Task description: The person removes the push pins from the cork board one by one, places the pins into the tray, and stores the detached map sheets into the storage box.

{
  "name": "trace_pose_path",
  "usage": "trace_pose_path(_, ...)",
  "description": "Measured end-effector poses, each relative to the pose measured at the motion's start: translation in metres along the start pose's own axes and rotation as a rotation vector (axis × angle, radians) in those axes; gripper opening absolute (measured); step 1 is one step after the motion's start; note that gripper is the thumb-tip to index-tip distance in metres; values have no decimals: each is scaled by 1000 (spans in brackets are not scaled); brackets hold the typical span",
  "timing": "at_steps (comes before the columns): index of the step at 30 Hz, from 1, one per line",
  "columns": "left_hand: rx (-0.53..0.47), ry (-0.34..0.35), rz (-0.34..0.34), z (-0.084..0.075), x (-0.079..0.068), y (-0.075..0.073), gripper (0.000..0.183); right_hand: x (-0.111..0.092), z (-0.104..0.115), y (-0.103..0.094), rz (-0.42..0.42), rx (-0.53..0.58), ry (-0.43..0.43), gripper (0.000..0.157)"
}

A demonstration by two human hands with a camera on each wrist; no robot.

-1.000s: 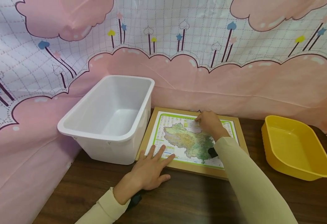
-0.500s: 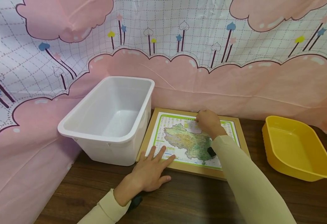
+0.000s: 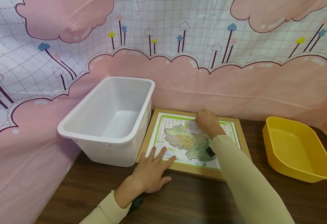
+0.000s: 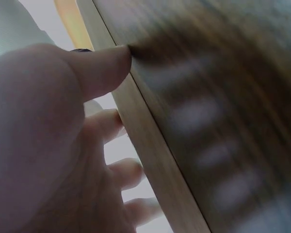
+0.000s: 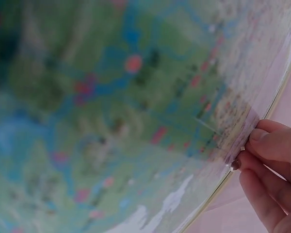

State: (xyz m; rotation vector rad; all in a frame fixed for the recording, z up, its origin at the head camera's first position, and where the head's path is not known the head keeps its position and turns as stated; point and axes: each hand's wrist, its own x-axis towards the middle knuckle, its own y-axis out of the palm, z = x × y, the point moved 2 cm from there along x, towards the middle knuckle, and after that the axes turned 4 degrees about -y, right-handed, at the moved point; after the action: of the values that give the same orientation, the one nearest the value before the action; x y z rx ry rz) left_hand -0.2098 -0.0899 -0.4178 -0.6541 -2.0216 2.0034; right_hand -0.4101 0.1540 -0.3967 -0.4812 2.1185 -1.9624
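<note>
A framed map [image 3: 191,141] with a tan wooden frame lies flat on the dark wood table. My left hand [image 3: 151,174] rests with spread fingers on its near left corner; the left wrist view shows the thumb against the frame's side [image 4: 150,145]. At the far edge of the frame my right hand [image 3: 208,123] has its fingers curled. In the right wrist view its thumb and fingers pinch at the map's edge, with a small shiny brown piece [image 5: 235,165] at the fingertips. What kind of piece it is cannot be made out.
A deep white tub [image 3: 107,137] stands against the map's left side. To the right is a shallow yellow basin [image 3: 297,149]. A pink and white printed cloth [image 3: 180,87] hangs close behind the map. The table [image 3: 186,199] runs toward me.
My right hand has shifted slightly toward the far edge of the frame, its fingertips moving off the map's printed area. The left hand stays in place.
</note>
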Motion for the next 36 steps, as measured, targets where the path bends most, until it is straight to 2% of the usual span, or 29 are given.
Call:
trace_pose_path(7,33,19,-21,-6,5,-3,68,-7,-8,-2,-35,19,-1,27)
trace_pose_path(13,13,34,-5,-14,9,-3,68,-14,-18,-2,13,76,18,38)
trace_pose_path(18,34,23,3,-15,8,-5,69,-14,-19,-2,-6,101,-13,49)
trace_pose_path(21,36,19,0,-14,6,-6,69,-13,-15,-6,-11,123,-26,47)
trace_pose_path(26,-2,7,-9,-9,1,-3,69,-11,-3,-13,20,161,-19,25)
trace_pose_path(32,-52,0,-25,-5,-4,1,69,-7,5,-15,43,183,-41,28)
trace_pose_path(36,-42,16,-22,-7,-1,1,69,-14,-1,-23,72,276,-8,30)
